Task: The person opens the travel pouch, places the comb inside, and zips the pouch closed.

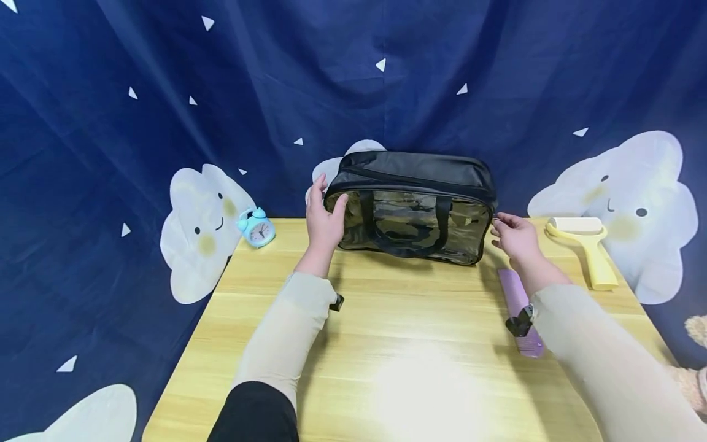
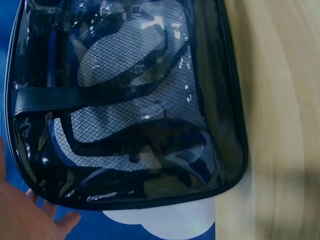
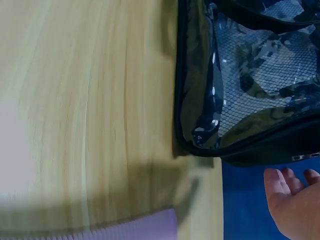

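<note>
A black bag [image 1: 411, 218] with a clear front panel and a dark strap handle [image 1: 405, 250] stands upright at the back of the table. Through its front in the left wrist view, a grey meshed surface [image 2: 120, 55] shows. My left hand [image 1: 324, 222] is at the bag's left end, fingers raised and thumb spread by its top corner. Beside the right end is my right hand [image 1: 516, 236], its fingers loosely bent and nothing held in them. In the right wrist view these fingers [image 3: 275, 185] lie just below the bag's side, near a zipper [image 3: 305, 156].
A purple comb [image 1: 513, 291] lies under my right forearm. To the right is a yellow-handled lint roller [image 1: 599, 264]; a light blue alarm clock [image 1: 261, 232] stands at the back left. Behind the wooden table [image 1: 265, 319] hangs a blue curtain [image 1: 309, 80]. Part of a plush toy [image 1: 697, 328] shows at the right edge.
</note>
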Tool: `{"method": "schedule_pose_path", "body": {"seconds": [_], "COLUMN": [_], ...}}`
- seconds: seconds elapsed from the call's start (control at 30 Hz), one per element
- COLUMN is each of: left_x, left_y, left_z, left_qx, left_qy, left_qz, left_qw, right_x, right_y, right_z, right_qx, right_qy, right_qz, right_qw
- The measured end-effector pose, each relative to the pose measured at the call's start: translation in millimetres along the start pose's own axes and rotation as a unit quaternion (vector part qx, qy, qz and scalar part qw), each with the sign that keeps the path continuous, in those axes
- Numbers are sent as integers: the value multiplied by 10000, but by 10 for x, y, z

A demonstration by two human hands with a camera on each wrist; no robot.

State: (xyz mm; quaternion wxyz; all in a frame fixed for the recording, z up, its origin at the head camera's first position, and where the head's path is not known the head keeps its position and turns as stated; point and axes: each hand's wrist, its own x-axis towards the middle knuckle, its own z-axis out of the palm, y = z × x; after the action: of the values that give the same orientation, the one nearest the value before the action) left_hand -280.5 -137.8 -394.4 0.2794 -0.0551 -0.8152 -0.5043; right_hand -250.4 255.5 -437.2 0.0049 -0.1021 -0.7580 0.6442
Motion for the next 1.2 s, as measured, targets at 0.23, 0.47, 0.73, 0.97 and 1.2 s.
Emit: {"method": "schedule_pose_path", "body": {"seconds": [0.23, 0.47, 0.73, 0.97, 1.2], "left_x": [69, 109, 130, 109, 108], "left_y": [-20, 3, -15, 12, 23], "left_z": [41, 70, 96, 105, 114], "left_qx": [195, 505, 669, 722, 860], "left_qy": [443, 589, 820, 782, 844], "left_qz": [-291, -628, -805, -875, -920], "left_qw": [9984, 9950, 9911, 9905, 9884], "right_x": [56, 60, 56, 81, 106], "right_y": [37, 46, -56, -185, -407], "right_z": [51, 9, -93, -264, -407], "right_qx": [1062, 1804, 2643, 2141, 1820], "right_qy": [-122, -93, -314, -547, -1017], "right_qz": [251, 495, 852, 1184, 1324], "right_qw": [9940, 9823, 9602, 9681, 9690]}}
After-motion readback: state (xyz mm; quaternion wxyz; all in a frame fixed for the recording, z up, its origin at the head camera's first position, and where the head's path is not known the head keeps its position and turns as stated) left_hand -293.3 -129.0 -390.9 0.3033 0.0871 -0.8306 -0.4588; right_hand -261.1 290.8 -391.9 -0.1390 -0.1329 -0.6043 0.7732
